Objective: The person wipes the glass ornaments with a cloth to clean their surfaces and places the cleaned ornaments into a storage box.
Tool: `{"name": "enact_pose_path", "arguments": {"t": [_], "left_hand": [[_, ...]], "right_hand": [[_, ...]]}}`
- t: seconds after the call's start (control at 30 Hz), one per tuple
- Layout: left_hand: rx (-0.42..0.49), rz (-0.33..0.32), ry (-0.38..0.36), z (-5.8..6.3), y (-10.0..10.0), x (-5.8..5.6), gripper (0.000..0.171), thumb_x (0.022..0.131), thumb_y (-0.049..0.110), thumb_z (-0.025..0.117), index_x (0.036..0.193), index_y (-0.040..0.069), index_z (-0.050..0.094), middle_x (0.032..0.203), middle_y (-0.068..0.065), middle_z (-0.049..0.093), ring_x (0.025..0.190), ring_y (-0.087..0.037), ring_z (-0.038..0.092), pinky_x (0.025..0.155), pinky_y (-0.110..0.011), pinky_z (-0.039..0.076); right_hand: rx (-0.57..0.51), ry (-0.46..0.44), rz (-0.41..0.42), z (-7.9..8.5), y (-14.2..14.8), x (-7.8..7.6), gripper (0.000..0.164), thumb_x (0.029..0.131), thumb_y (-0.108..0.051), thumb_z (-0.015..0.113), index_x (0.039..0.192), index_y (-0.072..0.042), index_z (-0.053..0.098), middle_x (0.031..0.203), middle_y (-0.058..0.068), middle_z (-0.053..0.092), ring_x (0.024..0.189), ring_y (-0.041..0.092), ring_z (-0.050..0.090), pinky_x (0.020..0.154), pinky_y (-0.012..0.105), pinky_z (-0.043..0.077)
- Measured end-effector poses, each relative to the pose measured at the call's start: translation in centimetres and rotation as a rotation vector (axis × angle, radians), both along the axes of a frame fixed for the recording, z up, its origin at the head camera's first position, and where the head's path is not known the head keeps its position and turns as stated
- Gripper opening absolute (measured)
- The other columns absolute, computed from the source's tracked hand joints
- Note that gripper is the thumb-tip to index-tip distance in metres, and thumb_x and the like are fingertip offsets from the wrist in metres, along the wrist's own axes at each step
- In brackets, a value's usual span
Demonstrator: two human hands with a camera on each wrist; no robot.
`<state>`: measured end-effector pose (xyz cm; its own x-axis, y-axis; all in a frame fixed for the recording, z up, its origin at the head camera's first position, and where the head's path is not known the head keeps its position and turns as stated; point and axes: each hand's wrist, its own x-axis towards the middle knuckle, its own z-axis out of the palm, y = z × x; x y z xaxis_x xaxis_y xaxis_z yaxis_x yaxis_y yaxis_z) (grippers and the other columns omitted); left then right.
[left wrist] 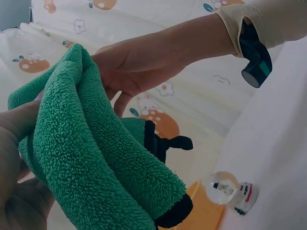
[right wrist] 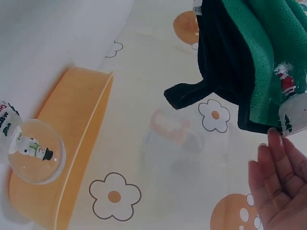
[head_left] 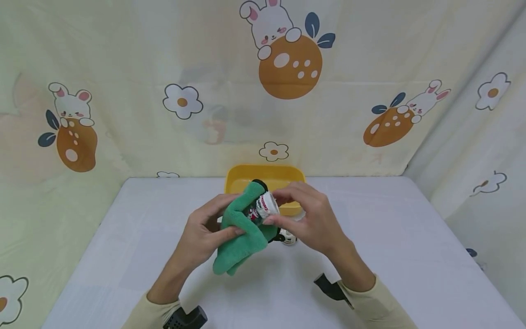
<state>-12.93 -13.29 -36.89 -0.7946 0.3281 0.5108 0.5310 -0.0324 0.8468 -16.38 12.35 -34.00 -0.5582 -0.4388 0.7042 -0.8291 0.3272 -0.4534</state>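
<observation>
globe (head_left: 263, 208) tilted and partly wrapped in green cloth (head_left: 240, 249), above the table (head_left: 123, 246)
the left hand (head_left: 204, 226) grasps the cloth around the globe; the right hand (head_left: 314, 217) pinches its white base (right wrist: 293, 114), which points toward the right. on the table, a second globe (right wrist: 36, 151) stands at the near side of the yellow tray (head_left: 265, 171), by the far edge.

High head view facing forward and down, close wrist views, all sharing green cloth (head_left: 242, 249)

Left hand (head_left: 202, 230) and right hand (head_left: 314, 217) point thumbs (head_left: 230, 233) inward.
</observation>
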Motion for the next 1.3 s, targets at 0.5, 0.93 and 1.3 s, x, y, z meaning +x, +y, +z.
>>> {"name": "enact_pose_path", "arguments": {"t": [0.5,0.93,1.3], "left_hand": [[0.052,0.029,0.068,-0.36,-0.24,-0.31,0.058,0.089,-0.006,0.074,0.142,0.002,0.053,0.135,-0.012,0.059,0.115,-0.024,0.063,0.089,-0.041,0.06],[0.064,0.078,0.063,-0.29,-0.21,-0.41,0.057,0.088,-0.008,0.073,0.141,0.003,0.054,0.134,-0.01,0.06,0.117,-0.025,0.066,0.089,-0.04,0.06],[0.041,0.114,0.039,-0.38,-0.12,-0.38,0.056,0.09,-0.006,0.072,0.142,0.005,0.055,0.135,-0.014,0.06,0.118,-0.027,0.065,0.089,-0.038,0.06]], "right_hand": [[0.061,-0.073,0.028,-0.08,0.16,0.25,0.047,0.086,-0.033,0.082,0.123,-0.008,0.069,0.111,0.0,0.068,0.1,0.015,0.062,0.081,0.036,0.062],[0.022,-0.015,0.097,-0.09,0.17,0.03,0.064,0.075,-0.004,0.088,0.134,-0.001,0.063,0.124,0.009,0.064,0.105,0.023,0.066,0.085,0.027,0.06],[0.008,0.084,0.17,0.19,-0.01,0.05,0.054,0.079,0.003,0.082,0.13,-0.001,0.066,0.126,0.015,0.06,0.108,0.024,0.064,0.084,0.03,0.061]]}}
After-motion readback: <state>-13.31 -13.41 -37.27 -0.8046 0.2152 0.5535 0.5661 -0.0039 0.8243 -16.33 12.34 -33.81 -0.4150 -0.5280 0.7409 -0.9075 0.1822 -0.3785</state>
